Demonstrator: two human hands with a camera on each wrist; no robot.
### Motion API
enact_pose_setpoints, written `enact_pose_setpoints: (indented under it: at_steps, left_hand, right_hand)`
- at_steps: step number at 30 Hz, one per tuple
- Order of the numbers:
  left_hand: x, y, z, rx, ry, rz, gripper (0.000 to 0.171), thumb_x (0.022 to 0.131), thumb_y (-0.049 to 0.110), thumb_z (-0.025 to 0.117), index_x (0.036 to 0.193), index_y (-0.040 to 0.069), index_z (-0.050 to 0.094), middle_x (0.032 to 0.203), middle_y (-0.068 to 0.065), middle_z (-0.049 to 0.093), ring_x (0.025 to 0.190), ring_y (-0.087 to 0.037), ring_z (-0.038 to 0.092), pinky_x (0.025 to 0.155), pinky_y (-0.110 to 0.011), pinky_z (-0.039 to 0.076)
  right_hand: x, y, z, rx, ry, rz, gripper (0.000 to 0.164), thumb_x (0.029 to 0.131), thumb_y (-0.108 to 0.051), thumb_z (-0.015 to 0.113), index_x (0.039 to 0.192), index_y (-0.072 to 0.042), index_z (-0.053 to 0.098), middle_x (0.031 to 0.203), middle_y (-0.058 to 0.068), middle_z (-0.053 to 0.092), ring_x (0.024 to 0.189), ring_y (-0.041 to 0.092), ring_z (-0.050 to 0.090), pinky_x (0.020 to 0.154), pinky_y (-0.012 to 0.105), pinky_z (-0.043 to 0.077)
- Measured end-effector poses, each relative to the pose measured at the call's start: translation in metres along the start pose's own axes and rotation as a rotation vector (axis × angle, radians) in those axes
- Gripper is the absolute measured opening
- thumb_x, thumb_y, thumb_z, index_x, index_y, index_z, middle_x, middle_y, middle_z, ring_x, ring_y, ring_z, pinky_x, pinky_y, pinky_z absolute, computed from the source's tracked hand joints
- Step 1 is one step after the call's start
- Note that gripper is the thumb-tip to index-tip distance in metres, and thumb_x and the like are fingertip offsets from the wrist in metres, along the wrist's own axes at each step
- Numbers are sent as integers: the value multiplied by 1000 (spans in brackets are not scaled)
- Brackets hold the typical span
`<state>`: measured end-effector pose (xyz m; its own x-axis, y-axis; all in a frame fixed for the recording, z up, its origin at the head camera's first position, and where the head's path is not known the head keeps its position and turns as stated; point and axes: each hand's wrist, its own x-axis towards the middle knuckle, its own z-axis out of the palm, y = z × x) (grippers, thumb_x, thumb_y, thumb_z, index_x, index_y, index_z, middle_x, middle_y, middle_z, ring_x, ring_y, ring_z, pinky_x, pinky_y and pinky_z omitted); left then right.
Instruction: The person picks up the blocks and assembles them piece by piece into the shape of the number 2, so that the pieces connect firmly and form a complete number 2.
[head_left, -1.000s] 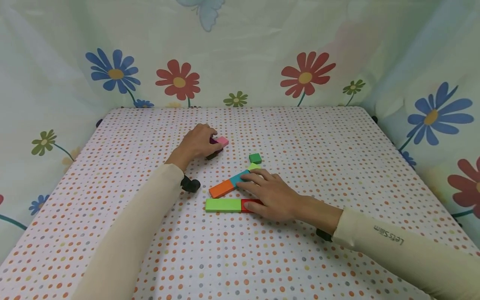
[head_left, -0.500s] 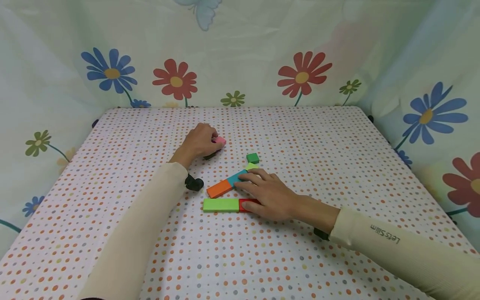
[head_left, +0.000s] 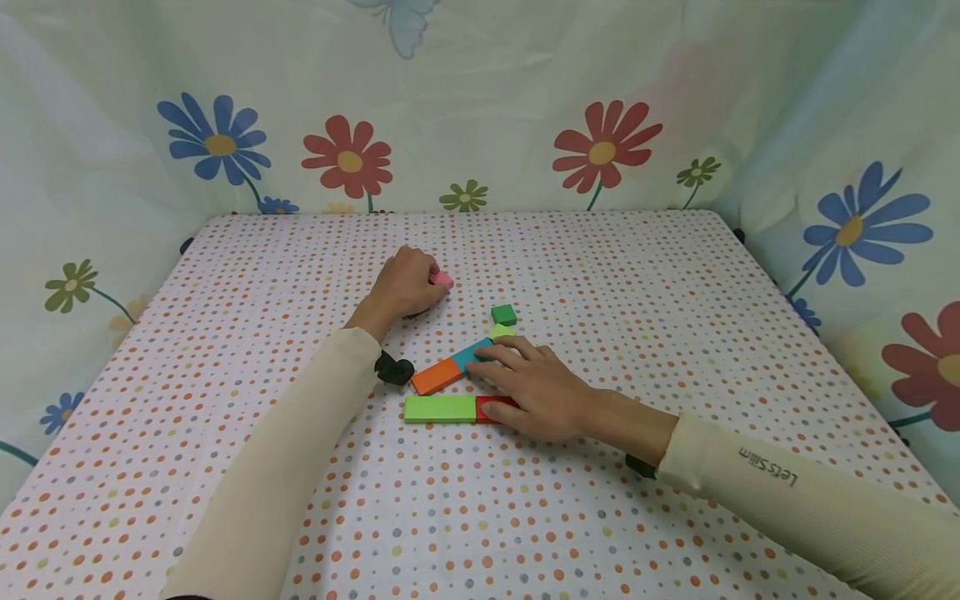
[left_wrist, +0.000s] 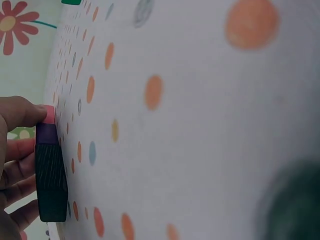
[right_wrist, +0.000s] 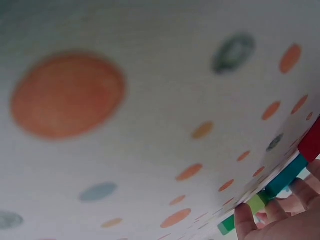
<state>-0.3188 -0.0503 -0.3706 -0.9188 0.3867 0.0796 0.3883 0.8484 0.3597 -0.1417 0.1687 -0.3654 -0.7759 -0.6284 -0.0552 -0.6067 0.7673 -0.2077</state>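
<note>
My left hand (head_left: 407, 282) is at the back, left of the middle, with its thumb on a pink block (head_left: 442, 280). In the left wrist view, a purple block (left_wrist: 47, 134) and a dark green block (left_wrist: 51, 182) line up with the pink one, fingers behind them. My right hand (head_left: 546, 392) lies with spread fingers over a blue block (head_left: 471, 354) and a red block (head_left: 491, 409), its thumb touching the red. An orange block (head_left: 437, 377) adjoins the blue one. A long light green block (head_left: 440, 409) abuts the red one. Right fingertips partly cover the blue and red blocks.
A small light green block (head_left: 502, 331) sits at the blue block's far end, with a green block (head_left: 504, 315) just beyond. The dotted cloth (head_left: 450, 517) covers the table. A flowered curtain (head_left: 480, 100) encloses the back and sides.
The left hand has shifted slightly right, closer round the pink block, and now hides the purple one in the head view. The right hand stays in place. The head view has shifted slightly.
</note>
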Motion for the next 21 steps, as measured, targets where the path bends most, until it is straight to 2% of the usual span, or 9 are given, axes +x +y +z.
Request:
enact_pose_setpoints:
  at_steps: [10, 14, 21]
  left_hand:
    - [0, 4, -3, -11, 1, 26, 25, 94, 28, 65, 104, 6, 72, 103, -8, 63, 100, -25, 50, 87, -40, 45]
    - [1, 7, -3, -3, -17, 66, 26, 96, 29, 64, 105, 7, 72, 103, -7, 64, 103, -25, 51, 90, -42, 44]
    - [5, 17, -7, -4, -56, 134, 34, 96, 31, 67, 118, 6, 72, 113, -7, 67, 107, -25, 53, 95, -44, 45]
  right_hand:
    - [1, -1, 0, 2, -9, 6, 56, 103, -46, 52, 154, -22, 46, 160, 1, 38, 149, 28, 26, 108, 59, 36]
    - [1, -1, 0, 2, -14, 9, 56, 103, -45, 52, 154, -22, 46, 160, 1, 38, 149, 28, 26, 109, 59, 36]
    - [1, -2, -2, 4, -14, 9, 56, 103, -46, 52, 153, -21, 46, 160, 1, 38, 149, 28, 25, 107, 59, 37]
